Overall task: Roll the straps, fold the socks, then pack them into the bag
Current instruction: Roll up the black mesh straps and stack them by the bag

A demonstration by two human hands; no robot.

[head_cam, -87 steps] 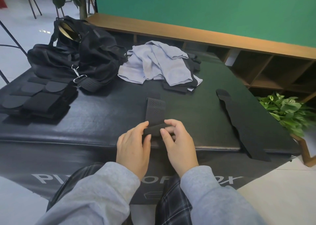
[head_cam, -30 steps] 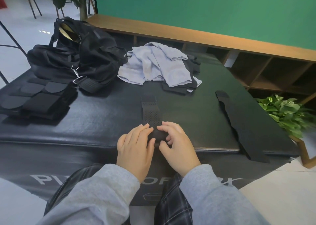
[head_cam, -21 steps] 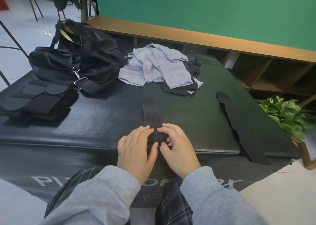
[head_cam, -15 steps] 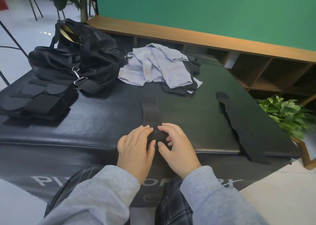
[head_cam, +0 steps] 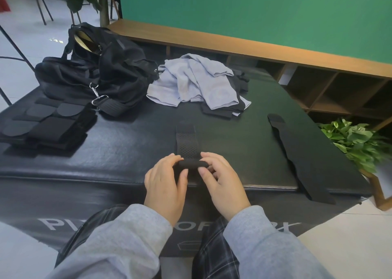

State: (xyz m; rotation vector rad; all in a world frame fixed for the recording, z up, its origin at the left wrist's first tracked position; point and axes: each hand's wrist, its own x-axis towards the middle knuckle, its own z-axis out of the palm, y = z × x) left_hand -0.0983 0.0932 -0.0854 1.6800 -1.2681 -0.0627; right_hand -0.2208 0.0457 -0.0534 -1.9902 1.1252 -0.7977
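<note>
Head view shows your left hand (head_cam: 165, 184) and right hand (head_cam: 222, 183) now pinching the ends of a fatter roll on the perforated strap (head_cam: 188, 146) at lower centre, so less flat strap remains to wind.

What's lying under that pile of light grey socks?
Black fabric pieces stick out beneath the grey socks, resting on the black table. How many, or what they are, is covered.

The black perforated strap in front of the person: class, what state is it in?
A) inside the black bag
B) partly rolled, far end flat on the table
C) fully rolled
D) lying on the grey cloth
B: the left hand and right hand hold a roll at the near end of the black perforated strap, whose far end lies flat on the black padded table.
</note>
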